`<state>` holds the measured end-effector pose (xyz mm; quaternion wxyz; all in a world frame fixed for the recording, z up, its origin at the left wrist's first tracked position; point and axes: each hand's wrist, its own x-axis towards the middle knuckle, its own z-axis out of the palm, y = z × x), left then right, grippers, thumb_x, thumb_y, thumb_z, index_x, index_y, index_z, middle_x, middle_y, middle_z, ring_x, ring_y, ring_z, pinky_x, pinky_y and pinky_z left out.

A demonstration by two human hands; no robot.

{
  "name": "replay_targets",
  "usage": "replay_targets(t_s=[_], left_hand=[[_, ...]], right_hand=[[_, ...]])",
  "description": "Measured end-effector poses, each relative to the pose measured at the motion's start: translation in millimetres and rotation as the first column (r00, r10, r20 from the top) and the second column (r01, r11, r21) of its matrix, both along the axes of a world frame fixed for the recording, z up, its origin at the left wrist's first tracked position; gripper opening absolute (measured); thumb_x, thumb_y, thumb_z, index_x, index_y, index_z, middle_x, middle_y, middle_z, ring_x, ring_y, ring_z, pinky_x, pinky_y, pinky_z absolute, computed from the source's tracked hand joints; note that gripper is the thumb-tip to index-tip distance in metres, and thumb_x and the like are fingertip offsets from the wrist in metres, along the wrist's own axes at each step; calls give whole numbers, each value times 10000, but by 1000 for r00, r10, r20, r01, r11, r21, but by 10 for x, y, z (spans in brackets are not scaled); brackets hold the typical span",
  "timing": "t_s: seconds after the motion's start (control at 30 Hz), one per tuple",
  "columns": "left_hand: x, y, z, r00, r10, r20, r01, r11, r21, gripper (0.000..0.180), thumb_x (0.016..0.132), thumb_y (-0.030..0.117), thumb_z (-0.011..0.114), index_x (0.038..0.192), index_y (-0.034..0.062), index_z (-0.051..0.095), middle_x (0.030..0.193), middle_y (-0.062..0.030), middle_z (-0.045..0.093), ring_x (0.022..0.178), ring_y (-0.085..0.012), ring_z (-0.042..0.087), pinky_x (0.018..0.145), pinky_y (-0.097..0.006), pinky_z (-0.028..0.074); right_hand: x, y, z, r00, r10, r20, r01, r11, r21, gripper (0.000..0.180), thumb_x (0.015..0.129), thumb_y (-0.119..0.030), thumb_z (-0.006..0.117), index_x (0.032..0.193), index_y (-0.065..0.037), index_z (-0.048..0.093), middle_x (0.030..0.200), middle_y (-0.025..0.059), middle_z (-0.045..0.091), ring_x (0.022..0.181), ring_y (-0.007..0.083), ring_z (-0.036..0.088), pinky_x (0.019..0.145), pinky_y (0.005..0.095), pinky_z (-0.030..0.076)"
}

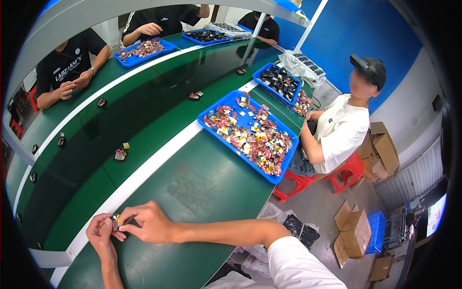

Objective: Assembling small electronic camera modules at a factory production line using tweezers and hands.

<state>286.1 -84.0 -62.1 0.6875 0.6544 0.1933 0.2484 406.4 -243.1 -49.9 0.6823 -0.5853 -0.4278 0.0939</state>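
At the near edge of the green work table, my left hand pinches a small dark part with a yellow patch. My right hand is closed round a slim dark tool, its kind too small to make out. The tool's tip meets the part, and the fingertips of both hands nearly touch. Much of the part is hidden behind my fingers. Farther along the table stands a blue tray heaped with small red, white and yellow pieces.
A white rail divides my table from the green conveyor belt, where small assemblies lie scattered. Another blue tray holds black parts. A person in white sits at the right; others work across the belt. Cardboard boxes stand on the floor.
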Motion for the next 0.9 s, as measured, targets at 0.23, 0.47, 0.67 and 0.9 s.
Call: replay_targets(t_s=[0.23, 0.47, 0.67, 0.9], left_hand=[[11, -15, 27, 1000, 7, -5, -7, 1000, -5, 210, 985, 130, 628, 1025, -75, 642, 743, -116, 681, 476, -143, 595, 417, -231, 467], [4, -16, 38, 1000, 4, -7, -4, 1000, -7, 212, 986, 132, 629, 1028, -76, 641, 745, -118, 682, 478, -147, 597, 418, -233, 468], [2, -14, 36, 1000, -3, -6, 2, 1000, -3, 214, 989, 136, 628, 1033, -74, 642, 751, -117, 682, 486, -145, 601, 421, -233, 471], [8, -17, 50, 1000, -2, -12, 2, 1000, -1, 216, 989, 134, 628, 1035, -77, 640, 760, -121, 685, 490, -145, 604, 425, -234, 475]], right_hand=[[4, 6, -6, 1000, -3, 3, 3, 1000, -2, 93, 798, -55, 761, 880, -49, 718, 794, 66, 749, 512, 192, 582, 501, 308, 463], [5, 43, -50, 999, -19, 40, 15, 996, 92, 123, 793, -9, 768, 905, -46, 729, 774, 54, 738, 450, 108, 461, 451, 273, 374], [5, 32, -51, 999, -12, 32, 9, 997, 77, 126, 792, -15, 774, 906, -45, 730, 779, 59, 739, 453, 111, 464, 452, 274, 377], [10, 9, -4, 1000, -9, 11, 8, 1000, 12, 96, 795, -53, 763, 877, -45, 713, 783, 80, 751, 504, 187, 582, 493, 300, 460]])
